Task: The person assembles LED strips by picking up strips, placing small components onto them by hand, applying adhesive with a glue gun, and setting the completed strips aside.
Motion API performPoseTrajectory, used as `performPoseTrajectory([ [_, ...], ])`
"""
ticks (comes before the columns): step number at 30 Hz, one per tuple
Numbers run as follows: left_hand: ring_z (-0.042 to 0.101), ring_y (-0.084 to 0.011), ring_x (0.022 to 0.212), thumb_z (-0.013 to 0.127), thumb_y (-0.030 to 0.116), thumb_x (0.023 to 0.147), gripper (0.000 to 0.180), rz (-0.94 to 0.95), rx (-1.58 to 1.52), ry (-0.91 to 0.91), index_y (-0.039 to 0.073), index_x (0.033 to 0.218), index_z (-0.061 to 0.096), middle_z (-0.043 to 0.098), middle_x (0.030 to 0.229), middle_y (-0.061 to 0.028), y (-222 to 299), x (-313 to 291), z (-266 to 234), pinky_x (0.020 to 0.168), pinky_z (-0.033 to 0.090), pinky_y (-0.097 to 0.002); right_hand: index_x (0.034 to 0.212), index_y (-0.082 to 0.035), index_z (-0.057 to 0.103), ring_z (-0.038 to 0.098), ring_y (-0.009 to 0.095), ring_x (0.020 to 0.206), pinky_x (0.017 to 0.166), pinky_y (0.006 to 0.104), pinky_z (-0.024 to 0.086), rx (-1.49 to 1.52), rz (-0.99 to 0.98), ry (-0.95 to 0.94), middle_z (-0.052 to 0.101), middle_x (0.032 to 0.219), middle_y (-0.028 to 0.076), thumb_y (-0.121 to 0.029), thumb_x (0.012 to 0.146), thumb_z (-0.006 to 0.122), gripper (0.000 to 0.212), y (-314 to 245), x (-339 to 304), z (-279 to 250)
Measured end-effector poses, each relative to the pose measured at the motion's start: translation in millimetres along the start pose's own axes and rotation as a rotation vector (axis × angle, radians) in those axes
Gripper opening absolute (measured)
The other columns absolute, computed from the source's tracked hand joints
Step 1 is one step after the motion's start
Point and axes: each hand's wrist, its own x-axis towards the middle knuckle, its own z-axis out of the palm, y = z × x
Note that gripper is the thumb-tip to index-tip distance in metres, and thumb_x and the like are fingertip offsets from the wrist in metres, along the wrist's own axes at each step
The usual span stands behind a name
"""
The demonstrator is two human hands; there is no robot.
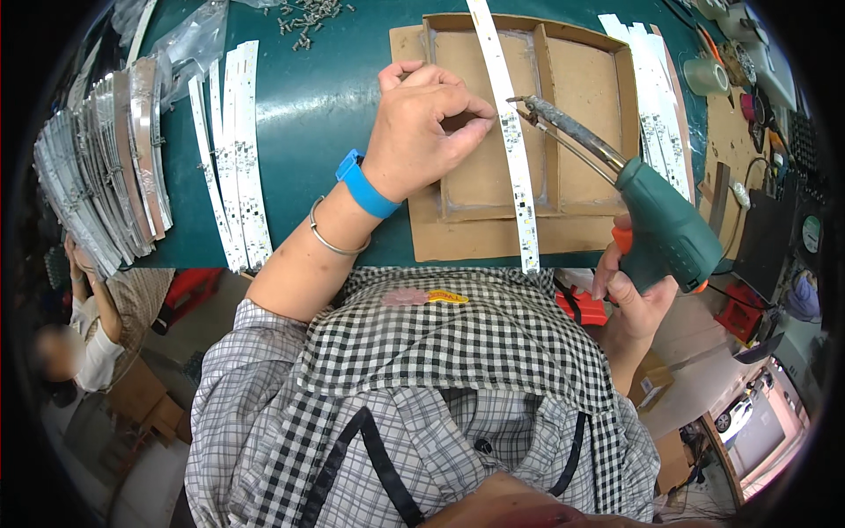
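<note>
A green soldering gun (pixel 667 216) with an orange trigger is gripped in my right hand (pixel 635 304), at the right near the table's front edge. Its dark metal tip points up and left, close to a long white LED circuit strip (pixel 518 180). That strip lies front to back across a shallow cardboard tray (pixel 431 239) with dividers. Left of the strip, my left hand (pixel 421 128) hovers over the tray. Its thumb and forefinger are pinched together beside the strip; whatever they hold is too small to make out. A blue band circles the left wrist.
More white LED strips (pixel 239 150) lie left on the green table, beside a thick stack of strips (pixel 106 167). Other strips (pixel 658 110) lie right of the tray, near a tape roll (pixel 707 77). Small screws (pixel 308 16) are heaped at the back. Another person sits far left.
</note>
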Motion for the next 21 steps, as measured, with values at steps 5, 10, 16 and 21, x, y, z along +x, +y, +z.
performPoseTrajectory([
  [5, 0.060, -0.0124, 0.075, 0.076, 0.008, 0.069, 0.010, 0.035, -0.015, 0.014, 0.011, 0.078, 0.073, 0.063, 0.072, 0.0018, -2.5, 2.1, 1.2, 0.092, 0.037, -0.0352, 0.130, 0.010, 0.040, 0.055, 0.017, 0.059, 0.047, 0.0254, 0.047, -0.014, 0.010, -0.080, 0.054, 0.121, 0.026, -0.006, 0.077, 0.074, 0.064, 1.5, -0.5, -3.3],
  [10, 0.059, -0.0128, 0.070, 0.076, 0.009, 0.071, 0.010, 0.009, -0.034, 0.026, 0.011, 0.080, 0.073, 0.063, 0.071, 0.0015, 0.8, 5.7, 1.5, 0.088, 0.039, -0.0325, 0.129, 0.010, 0.042, 0.055, 0.017, 0.059, 0.047, 0.0262, 0.047, -0.030, -0.010, -0.086, 0.054, 0.121, 0.026, -0.005, 0.077, 0.073, 0.062, 0.8, 2.4, -5.5],
  [16, 0.058, -0.0126, 0.066, 0.074, 0.010, 0.073, 0.010, -0.022, 0.011, 0.015, 0.010, 0.083, 0.073, 0.063, 0.072, 0.0007, 4.6, 6.1, 3.4, 0.085, 0.040, -0.0315, 0.128, 0.011, 0.041, 0.055, 0.018, 0.058, 0.047, 0.0266, 0.047, 0.011, -0.019, -0.082, 0.054, 0.121, 0.026, -0.002, 0.077, 0.072, 0.062, 3.4, 1.0, -8.2],
  [21, 0.059, -0.0129, 0.066, 0.073, 0.009, 0.074, 0.010, -0.070, 0.032, -0.017, 0.009, 0.084, 0.072, 0.064, 0.074, -0.0003, 8.2, 6.2, 3.2, 0.081, 0.042, -0.0306, 0.128, 0.011, 0.042, 0.055, 0.019, 0.062, 0.051, 0.0295, 0.046, 0.030, -0.012, -0.063, 0.055, 0.119, 0.025, -0.001, 0.076, 0.072, 0.061, 2.0, -2.0, -6.5],
])
